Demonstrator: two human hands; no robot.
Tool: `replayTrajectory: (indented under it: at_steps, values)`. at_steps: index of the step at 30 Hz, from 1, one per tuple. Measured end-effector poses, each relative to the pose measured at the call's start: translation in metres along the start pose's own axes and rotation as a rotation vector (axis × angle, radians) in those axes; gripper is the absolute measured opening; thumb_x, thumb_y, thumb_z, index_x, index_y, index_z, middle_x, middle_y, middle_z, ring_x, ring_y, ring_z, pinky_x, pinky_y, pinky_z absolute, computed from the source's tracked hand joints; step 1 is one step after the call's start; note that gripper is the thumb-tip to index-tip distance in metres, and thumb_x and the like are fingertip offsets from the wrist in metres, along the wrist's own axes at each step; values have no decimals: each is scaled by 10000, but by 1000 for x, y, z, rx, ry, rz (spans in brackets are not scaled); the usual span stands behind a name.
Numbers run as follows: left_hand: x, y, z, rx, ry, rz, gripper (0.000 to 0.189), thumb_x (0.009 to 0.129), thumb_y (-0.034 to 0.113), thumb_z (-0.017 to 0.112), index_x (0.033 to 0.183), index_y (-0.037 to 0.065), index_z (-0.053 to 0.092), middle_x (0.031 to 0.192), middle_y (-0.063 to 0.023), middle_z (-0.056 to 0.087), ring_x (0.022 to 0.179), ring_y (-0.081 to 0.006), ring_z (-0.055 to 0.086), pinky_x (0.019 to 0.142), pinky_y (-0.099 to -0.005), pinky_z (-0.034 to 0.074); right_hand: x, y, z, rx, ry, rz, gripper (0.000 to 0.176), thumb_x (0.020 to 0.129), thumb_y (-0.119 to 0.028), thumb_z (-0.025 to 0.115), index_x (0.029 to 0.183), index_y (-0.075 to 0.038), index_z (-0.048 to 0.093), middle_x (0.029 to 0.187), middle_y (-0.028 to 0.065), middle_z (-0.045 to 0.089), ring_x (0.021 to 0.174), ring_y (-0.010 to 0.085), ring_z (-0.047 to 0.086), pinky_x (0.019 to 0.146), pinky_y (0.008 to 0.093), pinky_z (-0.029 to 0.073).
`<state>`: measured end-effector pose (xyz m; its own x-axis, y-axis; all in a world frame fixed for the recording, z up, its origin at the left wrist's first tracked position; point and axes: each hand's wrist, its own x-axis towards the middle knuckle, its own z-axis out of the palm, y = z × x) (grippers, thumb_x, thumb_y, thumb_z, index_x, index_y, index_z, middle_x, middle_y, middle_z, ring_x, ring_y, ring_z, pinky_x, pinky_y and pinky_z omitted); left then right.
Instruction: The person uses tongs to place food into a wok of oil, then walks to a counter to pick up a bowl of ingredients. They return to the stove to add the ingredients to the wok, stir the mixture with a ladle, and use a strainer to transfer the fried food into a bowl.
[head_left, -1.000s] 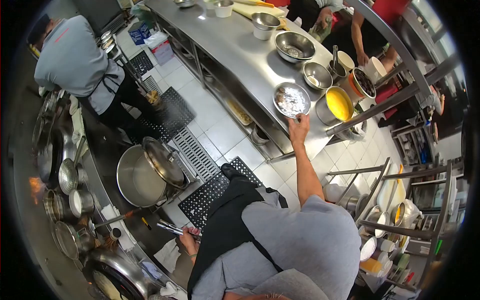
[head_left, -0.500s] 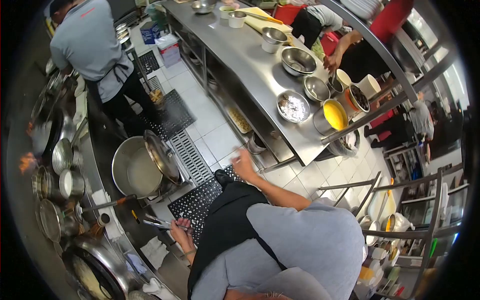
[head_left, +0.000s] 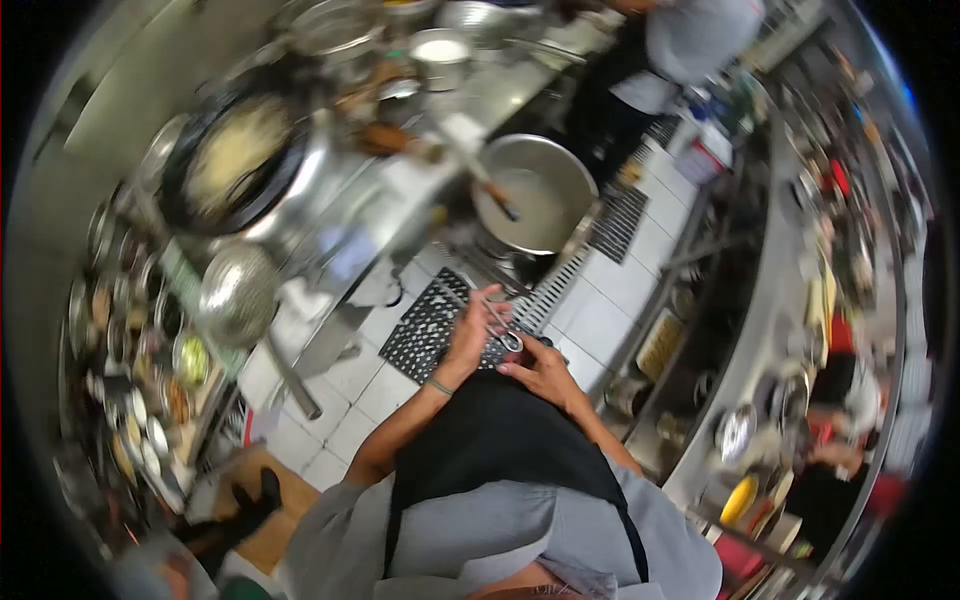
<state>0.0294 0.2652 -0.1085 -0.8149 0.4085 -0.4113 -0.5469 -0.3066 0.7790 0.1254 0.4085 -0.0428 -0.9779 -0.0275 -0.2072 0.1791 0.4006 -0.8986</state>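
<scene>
The left hand (head_left: 468,338) is curling closed around a pair of metal tongs (head_left: 499,322) above the black apron (head_left: 500,440). The right hand (head_left: 545,372) is touching the tongs' ringed end, but blur hides whether it is gripping. A floor mat (head_left: 425,330) is lying beneath. A large pot (head_left: 560,175) and a wok (head_left: 240,165) are standing beyond, with nothing intervening.

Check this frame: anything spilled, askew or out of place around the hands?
Nothing clearly stands out. The left hand grips the metal tongs, with the right hand at their tip, above the black floor mat. Motion blur would hide any small spill.
</scene>
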Motion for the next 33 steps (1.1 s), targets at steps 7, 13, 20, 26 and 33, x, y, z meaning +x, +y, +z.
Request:
replayTrajectory:
  at_steps: [7,13,20,26,33]
  values:
    - [-28,17,-37,250,39,191,639,1040,547,244,1335,50,515,1029,-100,661,872,-156,613,788,-288,510,29,-12,39,-164,-99,-51,666,783,-207,820,1340,-17,510,872,141,673,710,191,629,651,336,505]
    - [-28,23,-55,332,23,307,467,1059,368,385,1362,29,490,1065,-61,634,942,-104,557,840,-254,464,54,-16,55,-182,-123,-196,411,925,-86,631,1277,29,454,839,202,628,743,293,635,685,363,501]
    - [-23,21,-69,259,-47,335,375,1023,180,520,1339,-19,491,1100,-42,607,972,-81,546,853,-234,454,92,-10,40,-55,-83,-173,283,990,-140,542,1207,14,447,853,132,607,748,229,589,678,350,478]
    - [-25,22,-108,796,267,122,484,925,366,655,1223,-11,591,1060,-206,666,944,-284,665,831,-368,527,173,-5,-5,63,105,-115,296,1011,-227,526,1193,-7,445,743,39,507,602,111,487,531,275,408]
    - [-24,7,-157,1194,435,-127,482,897,398,644,1170,1,618,1102,-260,649,1044,-421,610,908,-466,490,266,5,-76,-204,267,-164,290,1009,-251,491,1121,16,484,837,295,604,770,461,612,658,494,458]
